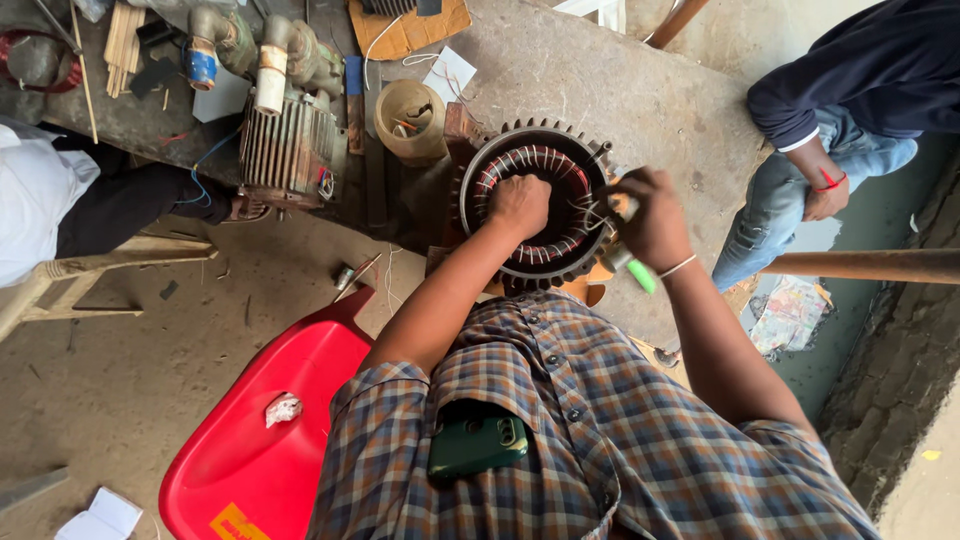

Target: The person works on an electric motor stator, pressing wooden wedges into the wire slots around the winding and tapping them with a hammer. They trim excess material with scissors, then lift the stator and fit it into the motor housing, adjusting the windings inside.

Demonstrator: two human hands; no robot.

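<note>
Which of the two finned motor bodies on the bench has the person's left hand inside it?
The round open stator with copper windings holds the left hand. The other motor, farther left with pipe fittings on top, is untouched.

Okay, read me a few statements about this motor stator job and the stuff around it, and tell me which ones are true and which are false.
1. The left hand is inside the bore of the round finned stator. True.
2. The right hand is empty. False: it grips a tool with a green handle at the stator's rim.
3. A blue chair stands at the person's left. False: the chair is red, with a crumpled scrap lying on it.
4. A dark green phone sits in the checked shirt's chest pocket. True.
5. Another finned motor lies on the bench to the stator's left. True.
</note>
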